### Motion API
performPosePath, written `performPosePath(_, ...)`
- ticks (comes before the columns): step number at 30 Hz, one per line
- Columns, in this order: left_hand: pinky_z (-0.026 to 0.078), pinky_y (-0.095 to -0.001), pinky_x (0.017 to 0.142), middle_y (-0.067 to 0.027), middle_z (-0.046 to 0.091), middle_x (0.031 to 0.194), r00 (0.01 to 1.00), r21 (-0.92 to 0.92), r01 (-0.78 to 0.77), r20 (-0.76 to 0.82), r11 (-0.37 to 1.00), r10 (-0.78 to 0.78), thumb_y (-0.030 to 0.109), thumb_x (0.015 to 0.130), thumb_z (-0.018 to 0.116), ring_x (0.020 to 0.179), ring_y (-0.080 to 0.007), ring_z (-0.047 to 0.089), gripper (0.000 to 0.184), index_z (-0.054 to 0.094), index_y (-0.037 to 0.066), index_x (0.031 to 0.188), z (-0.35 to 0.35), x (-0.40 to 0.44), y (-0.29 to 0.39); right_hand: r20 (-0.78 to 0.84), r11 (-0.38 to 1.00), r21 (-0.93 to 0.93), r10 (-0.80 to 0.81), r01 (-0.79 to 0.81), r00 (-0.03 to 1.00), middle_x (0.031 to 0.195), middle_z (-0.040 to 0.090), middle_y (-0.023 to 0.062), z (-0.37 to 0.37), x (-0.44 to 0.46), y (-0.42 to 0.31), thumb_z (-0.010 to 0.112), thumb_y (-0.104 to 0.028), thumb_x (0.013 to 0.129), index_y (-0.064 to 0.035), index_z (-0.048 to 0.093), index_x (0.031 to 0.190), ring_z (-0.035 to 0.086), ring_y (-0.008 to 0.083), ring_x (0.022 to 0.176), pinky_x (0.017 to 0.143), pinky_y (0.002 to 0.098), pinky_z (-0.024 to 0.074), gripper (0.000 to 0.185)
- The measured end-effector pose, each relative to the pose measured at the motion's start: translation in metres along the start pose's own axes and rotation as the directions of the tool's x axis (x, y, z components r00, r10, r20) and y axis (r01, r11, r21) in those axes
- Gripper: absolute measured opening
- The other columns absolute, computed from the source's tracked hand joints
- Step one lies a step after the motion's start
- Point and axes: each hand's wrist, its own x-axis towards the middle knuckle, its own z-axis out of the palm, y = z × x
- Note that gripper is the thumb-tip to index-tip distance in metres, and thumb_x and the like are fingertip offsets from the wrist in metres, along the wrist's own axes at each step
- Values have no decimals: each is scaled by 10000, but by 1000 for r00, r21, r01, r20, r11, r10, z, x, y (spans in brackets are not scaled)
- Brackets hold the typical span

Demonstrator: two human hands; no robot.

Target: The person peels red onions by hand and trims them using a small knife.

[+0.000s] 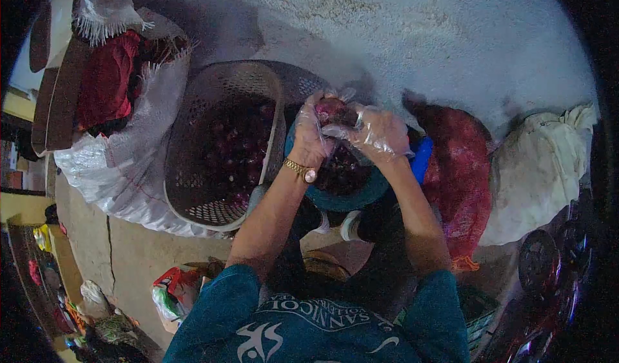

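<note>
Both of my hands wear clear plastic gloves and meet above a teal basin (345,200) of dark red onions. My left hand (312,134), with a gold watch (302,169) at the wrist, is closed around a red onion (331,108). From the other side my right hand (382,133) grips the same onion, fingers and thumb bent against it. Glare on the plastic hides the exact fingertips. Left of the basin stands a grey perforated basket (276,115) with many red onions (235,147) inside.
A white woven sack (145,169) with red mesh cloth (108,82) stands at the left. On the right are a full red mesh sack (456,176) and a pale sack (540,169). A rough wall (412,28) rises ahead. A plastic bag (175,295) lies at lower left.
</note>
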Motion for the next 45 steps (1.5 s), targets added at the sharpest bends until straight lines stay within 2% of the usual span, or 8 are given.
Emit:
performPosePath(3, 528, -360, 730, -91, 650, 885, 978, 23, -105, -181, 994, 108, 257, 903, 482, 787, -236, 622, 224, 602, 68, 922, 4, -3, -5, 134, 998, 5, 58, -59, 989, 767, 641, 159, -8, 3, -10, 652, -604, 682, -66, 654, 885, 636, 350, 745, 646, 459, 501, 574)
performPosePath(13, 502, -386, 788, -91, 632, 880, 978, -149, -188, -122, 971, 171, 251, 923, 439, 823, -243, 608, 220, 577, 84, 888, -2, 3, -12, 219, 983, 86, 143, -165, 965, 707, 630, 182, -6, 6, -15, 565, -709, 705, -13, 640, 840, 634, 359, 690, 584, 437, 488, 713)
performPosePath(22, 495, -403, 859, -112, 644, 1010, 944, -21, 152, 300, 988, -139, 308, 938, 385, 943, -264, 598, 325, 586, 61, 1003, -8, -4, 4, 110, 997, 44, 59, -64, 992, 789, 651, 179, -7, 0, 5, 643, -666, 659, -48, 642, 1000, 631, 384, 790, 682, 459, 503, 706)
performPosePath(24, 499, -405, 843, -99, 647, 992, 995, -26, 84, 55, 996, -83, 321, 927, 403, 933, -264, 599, 333, 595, 58, 997, 0, -2, -5, 27, 1000, 1, 10, -10, 1000, 787, 651, 176, -1, -2, 7, 636, -690, 647, -55, 636, 1026, 633, 380, 798, 690, 460, 504, 740)
performPosePath(27, 498, -409, 829, -94, 641, 982, 997, -27, -67, -39, 997, 66, 328, 914, 430, 915, -263, 600, 317, 601, 70, 977, 6, -4, -7, 197, 994, -4, 109, -110, 974, 777, 648, 176, -2, 5, -4, 625, -709, 644, -64, 639, 1035, 633, 380, 794, 706, 454, 501, 754)
performPosePath(40, 484, -413, 841, -114, 611, 986, 966, -168, -259, -50, 951, 254, 409, 943, 367, 898, -283, 590, 390, 569, 78, 976, 6, -8, -19, 187, 969, 166, 150, -182, 971, 776, 632, 205, 12, 6, -8, 511, -773, 686, 23, 624, 861, 621, 386, 779, 701, 461, 482, 823)
performPosePath(43, 490, -384, 851, -113, 621, 1011, 980, -46, -183, 66, 982, 186, 298, 951, 367, 931, -237, 591, 310, 586, 85, 1008, 4, -15, -9, 262, 963, 111, 209, -244, 942, 783, 638, 218, -12, 11, -10, 540, -762, 673, 6, 632, 911, 623, 400, 800, 719, 464, 482, 809)
performPosePath(45, 499, -371, 830, -114, 625, 1001, 988, -66, 156, 10, 986, -155, 281, 949, 361, 897, -229, 592, 311, 587, 83, 1031, 18, -16, 9, 286, 970, 45, 217, -240, 933, 784, 646, 220, -23, 11, -10, 595, -723, 665, -23, 627, 998, 629, 401, 813, 735, 468, 485, 775)
